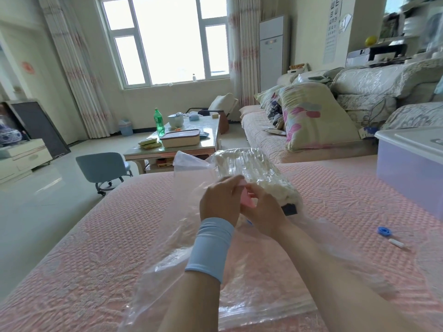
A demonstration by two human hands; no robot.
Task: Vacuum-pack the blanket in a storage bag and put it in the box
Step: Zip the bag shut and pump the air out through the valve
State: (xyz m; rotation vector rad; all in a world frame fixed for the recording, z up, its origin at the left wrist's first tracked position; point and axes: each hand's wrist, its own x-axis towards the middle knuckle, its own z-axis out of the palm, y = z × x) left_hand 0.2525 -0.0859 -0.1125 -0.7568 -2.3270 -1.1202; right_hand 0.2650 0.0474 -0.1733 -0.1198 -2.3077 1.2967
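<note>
At near end of blanket (259,173), left grip (219,202), right grip (266,213) pinch pink piece (248,200).

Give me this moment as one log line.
left hand: holds pink object; right hand: holds it too; blanket: inside storage bag; box: lid on; blue cap: loose on cover

1. A home living room: a sofa (263,130) with floral pillows (318,116) sits beyond and right of the fingers (227,182).
2. A coffee table (206,130) and a curtained window (167,39) stand beyond them.
</note>
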